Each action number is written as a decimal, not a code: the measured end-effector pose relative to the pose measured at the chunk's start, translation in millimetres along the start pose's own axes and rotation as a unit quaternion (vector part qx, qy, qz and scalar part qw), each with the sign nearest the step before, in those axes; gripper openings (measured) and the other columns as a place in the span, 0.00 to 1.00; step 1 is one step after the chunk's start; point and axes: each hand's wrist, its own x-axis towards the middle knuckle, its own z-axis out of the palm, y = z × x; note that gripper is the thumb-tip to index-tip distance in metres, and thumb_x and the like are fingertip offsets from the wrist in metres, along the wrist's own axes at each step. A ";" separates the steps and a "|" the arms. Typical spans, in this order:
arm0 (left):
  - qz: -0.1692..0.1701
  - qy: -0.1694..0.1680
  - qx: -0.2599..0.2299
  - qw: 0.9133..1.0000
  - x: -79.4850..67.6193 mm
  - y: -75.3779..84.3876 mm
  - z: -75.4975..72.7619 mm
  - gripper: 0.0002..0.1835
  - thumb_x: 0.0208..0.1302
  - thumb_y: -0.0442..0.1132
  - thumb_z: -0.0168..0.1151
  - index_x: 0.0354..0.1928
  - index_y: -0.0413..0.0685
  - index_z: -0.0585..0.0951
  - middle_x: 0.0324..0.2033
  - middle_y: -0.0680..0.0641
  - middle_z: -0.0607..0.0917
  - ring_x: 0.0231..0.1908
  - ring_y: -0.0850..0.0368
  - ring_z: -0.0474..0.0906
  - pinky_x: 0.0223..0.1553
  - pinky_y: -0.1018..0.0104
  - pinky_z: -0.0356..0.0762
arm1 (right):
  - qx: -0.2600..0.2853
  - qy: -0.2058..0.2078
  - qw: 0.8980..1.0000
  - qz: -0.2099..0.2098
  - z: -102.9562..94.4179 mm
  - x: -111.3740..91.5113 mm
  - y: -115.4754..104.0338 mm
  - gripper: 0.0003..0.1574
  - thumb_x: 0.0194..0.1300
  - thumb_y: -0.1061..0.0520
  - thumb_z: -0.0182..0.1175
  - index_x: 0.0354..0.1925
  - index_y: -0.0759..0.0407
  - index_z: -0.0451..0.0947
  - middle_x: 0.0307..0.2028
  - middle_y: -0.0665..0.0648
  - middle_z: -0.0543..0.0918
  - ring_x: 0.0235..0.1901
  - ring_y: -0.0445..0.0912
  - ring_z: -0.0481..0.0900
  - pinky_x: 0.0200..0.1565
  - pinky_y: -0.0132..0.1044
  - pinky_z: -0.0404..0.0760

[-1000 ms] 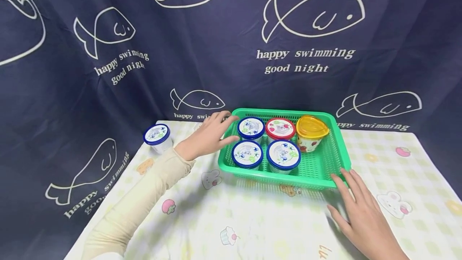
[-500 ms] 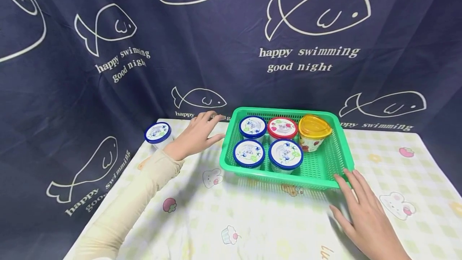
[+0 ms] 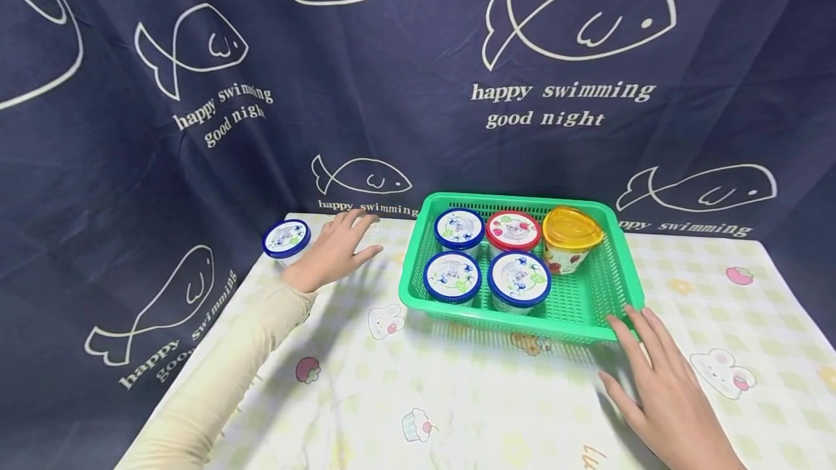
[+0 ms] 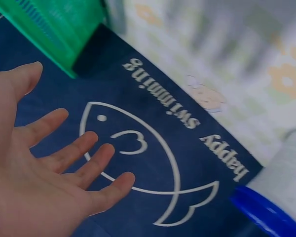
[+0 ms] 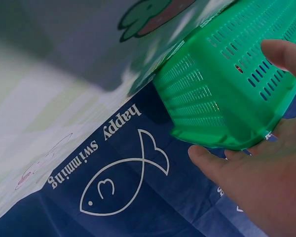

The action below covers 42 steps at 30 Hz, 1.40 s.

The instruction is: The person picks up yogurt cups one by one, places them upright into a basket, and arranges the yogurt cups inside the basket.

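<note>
My left hand (image 3: 336,249) hangs over the table with its fingers spread and nothing in them. Just left of it stands a white tub with a blue lid (image 3: 286,238), its lower part hidden behind the hand. My right hand (image 3: 669,383) rests its fingertips on the front right corner of a green plastic basket (image 3: 509,321), thumb held apart. Inside the basket are three blue-lidded tubs (image 3: 452,278), a red-lidded tub (image 3: 514,231) and a cup with a yellow lid (image 3: 571,231). In the left wrist view, the blue-lidded tub (image 4: 286,182) shows at the lower right.
A pale checked tablecloth (image 3: 353,412) with cartoon prints covers the table. Behind it hangs a dark blue curtain (image 3: 392,93) with white fish drawings, close to the basket's back edge.
My left hand has moved left, away from the basket's left rim and towards the lone blue-lidded tub. The right hand stays at the basket corner; the view has shifted slightly.
</note>
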 end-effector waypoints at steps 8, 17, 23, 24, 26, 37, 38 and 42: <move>-0.020 0.013 0.008 1.000 -7.6 -22.7 8.4 0.29 0.70 0.53 0.60 0.66 0.46 0.70 0.61 0.37 0.71 0.62 0.38 0.66 0.52 0.38 0.69 | 0.000 -0.009 1.000 0.010 -0.7 -0.8 0.1 0.47 0.68 0.36 0.55 0.75 0.58 0.59 0.74 0.66 0.57 0.77 0.57 0.44 0.75 0.46 0.37; -0.047 0.029 0.013 0.998 -12.9 -48.5 17.2 0.27 0.69 0.50 0.61 0.64 0.46 0.71 0.61 0.36 0.71 0.62 0.36 0.65 0.52 0.35 0.68 | 0.000 0.003 1.000 0.001 0.4 -0.3 1.1 0.50 0.71 0.27 0.41 0.73 0.61 0.61 0.73 0.67 0.58 0.76 0.58 0.45 0.75 0.44 0.38; -0.077 0.027 0.016 0.997 -18.2 -65.2 20.2 0.26 0.69 0.50 0.61 0.63 0.44 0.72 0.61 0.34 0.71 0.63 0.32 0.64 0.52 0.33 0.67 | 0.002 0.003 1.000 0.002 1.1 -0.3 1.5 0.50 0.71 0.27 0.41 0.74 0.60 0.60 0.73 0.66 0.58 0.76 0.57 0.45 0.75 0.44 0.38; -0.082 0.026 0.017 0.996 -18.9 -68.5 20.8 0.27 0.69 0.49 0.61 0.63 0.44 0.72 0.61 0.34 0.71 0.63 0.32 0.64 0.52 0.33 0.67 | 0.003 0.002 1.000 0.002 1.2 -0.3 1.6 0.50 0.71 0.27 0.41 0.74 0.59 0.60 0.73 0.66 0.58 0.76 0.57 0.45 0.75 0.45 0.38; -0.092 0.023 0.019 0.995 -19.7 -75.2 21.4 0.27 0.69 0.49 0.61 0.63 0.43 0.72 0.62 0.34 0.70 0.63 0.32 0.64 0.52 0.33 0.66 | 0.004 0.001 1.000 0.003 1.5 -0.5 1.7 0.50 0.71 0.27 0.42 0.74 0.59 0.60 0.73 0.66 0.58 0.76 0.57 0.45 0.75 0.45 0.38; -0.153 0.013 0.026 0.988 -26.1 -110.3 15.7 0.26 0.69 0.49 0.60 0.64 0.43 0.71 0.62 0.31 0.68 0.61 0.26 0.62 0.50 0.27 0.63 | 0.000 -0.003 1.000 0.003 2.5 -0.4 1.5 0.50 0.71 0.27 0.42 0.73 0.60 0.61 0.74 0.66 0.58 0.76 0.57 0.45 0.75 0.45 0.38; -0.159 0.009 0.023 0.987 -26.7 -112.6 15.0 0.27 0.70 0.49 0.59 0.64 0.43 0.71 0.62 0.31 0.68 0.61 0.25 0.62 0.51 0.27 0.62 | 0.000 -0.002 1.000 0.002 2.5 -0.1 1.3 0.50 0.71 0.26 0.40 0.73 0.60 0.61 0.74 0.66 0.58 0.76 0.57 0.45 0.75 0.45 0.38; -0.181 0.000 0.014 0.983 -28.9 -120.0 12.4 0.28 0.71 0.50 0.58 0.66 0.44 0.69 0.63 0.30 0.66 0.62 0.26 0.59 0.52 0.27 0.59 | 0.001 0.002 1.000 0.002 2.5 1.1 0.9 0.51 0.71 0.25 0.38 0.73 0.61 0.62 0.73 0.66 0.58 0.76 0.58 0.45 0.75 0.47 0.39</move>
